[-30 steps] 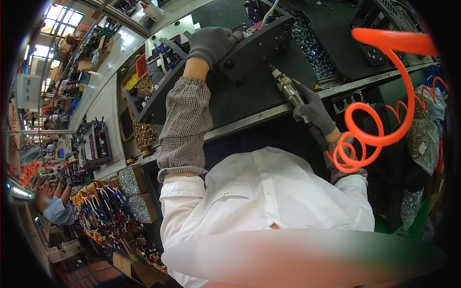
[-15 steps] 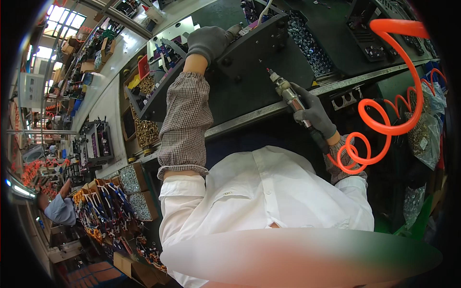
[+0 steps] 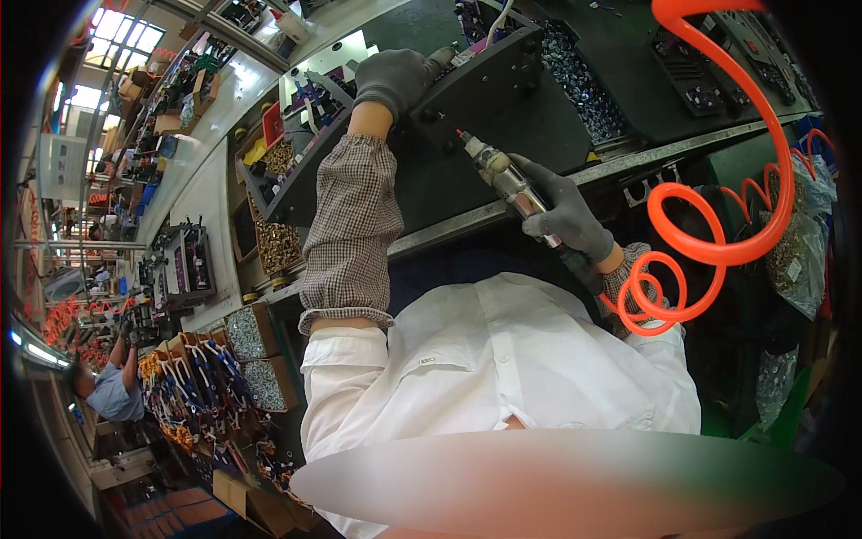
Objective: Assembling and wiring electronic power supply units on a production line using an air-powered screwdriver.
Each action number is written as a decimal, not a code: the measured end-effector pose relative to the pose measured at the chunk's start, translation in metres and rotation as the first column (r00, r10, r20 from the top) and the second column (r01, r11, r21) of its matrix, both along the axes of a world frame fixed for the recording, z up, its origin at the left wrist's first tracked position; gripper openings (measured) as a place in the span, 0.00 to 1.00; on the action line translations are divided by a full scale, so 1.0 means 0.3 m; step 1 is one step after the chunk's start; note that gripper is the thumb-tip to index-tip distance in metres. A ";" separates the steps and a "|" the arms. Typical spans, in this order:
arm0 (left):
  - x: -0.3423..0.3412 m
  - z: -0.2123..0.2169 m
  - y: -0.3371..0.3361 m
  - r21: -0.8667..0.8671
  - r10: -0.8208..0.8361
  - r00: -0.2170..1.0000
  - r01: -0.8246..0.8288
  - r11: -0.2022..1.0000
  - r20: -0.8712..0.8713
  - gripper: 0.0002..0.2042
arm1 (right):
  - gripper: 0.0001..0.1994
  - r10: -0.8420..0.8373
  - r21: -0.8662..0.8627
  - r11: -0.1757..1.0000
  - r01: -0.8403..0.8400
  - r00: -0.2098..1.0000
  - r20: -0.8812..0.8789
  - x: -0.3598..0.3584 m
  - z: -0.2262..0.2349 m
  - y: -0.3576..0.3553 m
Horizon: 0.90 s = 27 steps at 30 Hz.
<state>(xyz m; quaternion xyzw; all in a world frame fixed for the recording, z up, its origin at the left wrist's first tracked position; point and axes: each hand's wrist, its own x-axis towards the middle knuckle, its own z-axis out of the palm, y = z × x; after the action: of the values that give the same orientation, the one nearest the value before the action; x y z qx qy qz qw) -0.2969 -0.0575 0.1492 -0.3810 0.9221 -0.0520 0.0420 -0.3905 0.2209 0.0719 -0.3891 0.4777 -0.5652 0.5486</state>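
My left hand (image 3: 395, 79), in a grey glove, grips the upper edge of a black metal chassis (image 3: 485, 83) tilted up on the bench; some of its fingers are hidden behind the metal. My right hand (image 3: 575, 216), also gloved, is wrapped around an air screwdriver (image 3: 519, 190) with a coiled orange hose (image 3: 709, 250) at its rear. The driver points up and left at the chassis's near face. A tiny bright piece, seemingly a screw, shows just ahead of its tip, close to the panel; whether it touches cannot be made out.
A bin of small silvery parts (image 3: 585, 90) lies beyond the chassis. Brass-coloured parts fill a tray (image 3: 278, 247) at left. Another black assembly (image 3: 687, 76) stands at far right. Bundled wire harnesses (image 3: 197, 382) hang lower left, near another person (image 3: 117, 391).
My right hand has brought the screwdriver up and left, nearer the chassis, and the hose has swung with it. My left hand keeps its grip. The other person's arms have risen.
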 end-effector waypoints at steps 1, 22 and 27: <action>0.003 -0.020 -0.020 -0.021 -0.029 1.000 0.029 0.999 -0.002 0.37 | 0.49 0.004 -0.003 1.000 -0.004 1.000 -0.003 0.003 -0.002 -0.003; 0.196 -0.137 0.032 0.514 0.595 0.046 0.561 0.649 -0.802 0.19 | 0.47 -0.005 0.013 1.000 0.003 0.985 0.171 0.044 0.025 -0.017; 0.307 -0.230 0.317 0.488 0.951 -0.183 0.872 0.040 0.249 0.09 | 0.48 0.078 0.036 0.995 -0.090 0.965 0.249 0.005 0.032 0.024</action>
<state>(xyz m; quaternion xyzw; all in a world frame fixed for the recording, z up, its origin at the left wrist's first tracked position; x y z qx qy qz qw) -0.2049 0.0376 0.0801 -0.2930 0.0234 0.8671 -0.4022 -0.3892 0.2282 0.0815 -0.3224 0.4020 -0.5740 0.6363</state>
